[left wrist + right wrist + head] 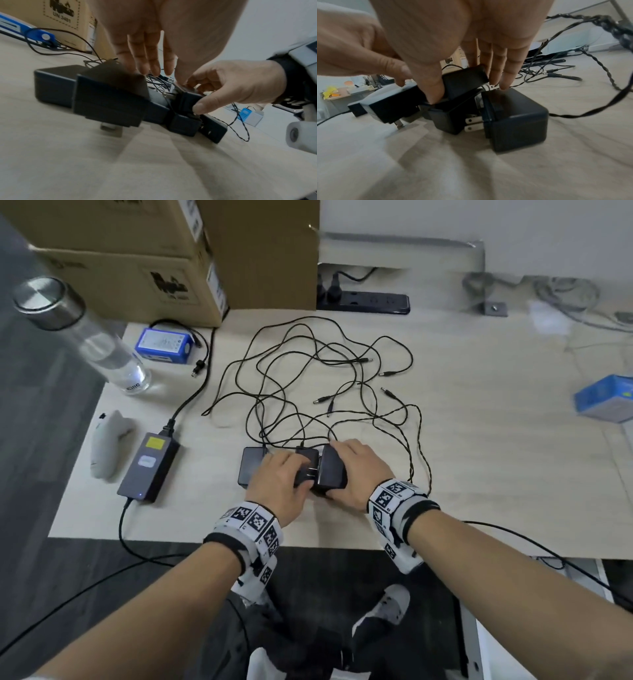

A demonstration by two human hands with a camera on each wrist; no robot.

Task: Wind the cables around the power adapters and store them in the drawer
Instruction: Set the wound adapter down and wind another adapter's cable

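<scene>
Several black power adapters (251,470) sit bunched near the table's front edge, with their thin black cables (325,385) tangled in loose loops behind them. My left hand (281,479) lies over the cluster's left part, its fingers (145,58) fairly straight and reaching down behind an adapter (109,97) that stands on its prongs. My right hand (358,469) pinches a smaller adapter (464,79) between thumb (431,86) and fingers, tilted up above the others. A bigger adapter (515,121) lies to its right, prongs pointing left. No drawer is in view.
A grey laptop power brick (149,467) with its cord lies to the left, beside a white handle-shaped object (108,443). A glass bottle (85,333), a blue battery pack (163,344) and cardboard boxes (137,268) stand at the back left. A power strip (363,299) is behind, a blue box (606,398) at right.
</scene>
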